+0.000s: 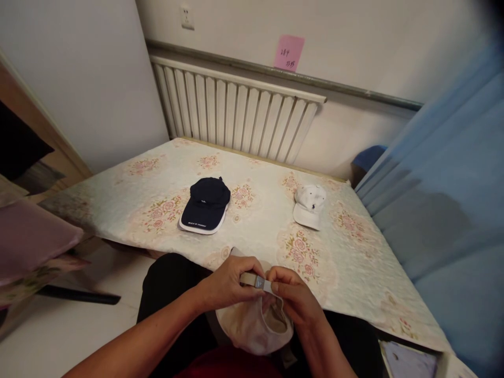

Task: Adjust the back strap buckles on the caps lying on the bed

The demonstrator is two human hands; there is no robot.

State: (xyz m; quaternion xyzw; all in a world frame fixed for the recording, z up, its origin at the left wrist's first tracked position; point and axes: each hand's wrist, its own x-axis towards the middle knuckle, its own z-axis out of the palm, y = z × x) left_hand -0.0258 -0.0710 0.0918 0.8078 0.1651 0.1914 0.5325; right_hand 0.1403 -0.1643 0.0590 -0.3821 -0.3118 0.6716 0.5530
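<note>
1. From where I stand, the beige cap (pixel 246 328) is over the person's lap, at the near edge of the flowered counter (pixel 255 226); whether it rests on the legs I can't tell.
2. The left hand (pixel 230 281) is closed on the cap's strap (pixel 268 286), left of the metal buckle (pixel 259 282); the right hand (pixel 295 294) pinches the strap just right of it, fingertips together.
3. If that right pinch is loose, I'd guess the strap end could slip away.
4. A crooked pull might jam or twist the strap at the buckle.
5. Should both hands lose hold, the cap could drop off the lap.
6. The dark cap (pixel 208 202), far left, and white cap (pixel 309 207), far right, look safely apart.
</note>
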